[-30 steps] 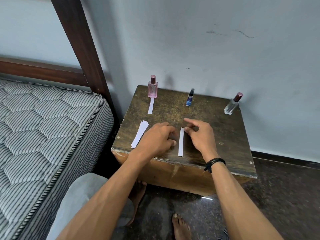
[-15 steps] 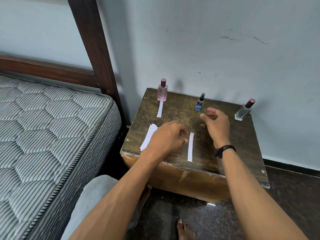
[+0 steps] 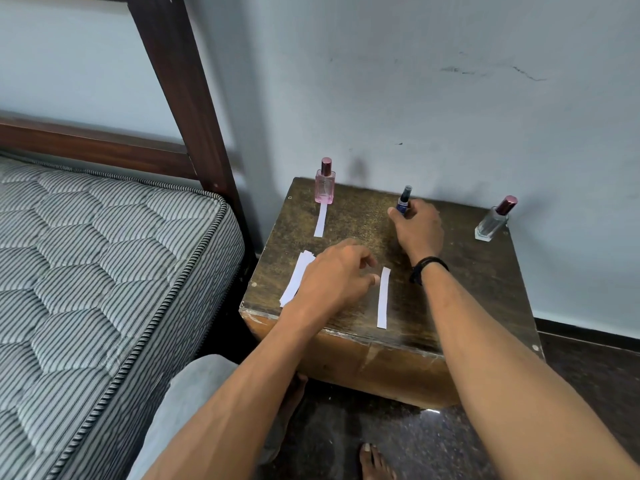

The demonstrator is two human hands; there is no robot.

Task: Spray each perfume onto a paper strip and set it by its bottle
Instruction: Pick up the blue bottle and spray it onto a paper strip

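Three perfume bottles stand along the back of a worn wooden table (image 3: 485, 292): a pink bottle (image 3: 325, 185) at the left, a small blue bottle (image 3: 403, 200) in the middle, a clear bottle (image 3: 493, 220) with a dark red cap at the right. A paper strip (image 3: 320, 220) lies in front of the pink bottle. My right hand (image 3: 417, 230) closes around the small blue bottle, which still stands on the table. My left hand (image 3: 337, 278) rests near the front, fingertips loosely curled beside a loose strip (image 3: 383, 296). A stack of strips (image 3: 296, 277) lies partly under that hand.
A bed with a striped mattress (image 3: 104, 271) and a dark wooden post (image 3: 183, 98) stands close on the left. A pale wall runs right behind the table. Dark floor and my bare foot (image 3: 375, 462) lie below the table's front edge.
My right hand left the loose strip, reached to the back of the table and closed on the small blue bottle. My left hand stayed beside the strip.
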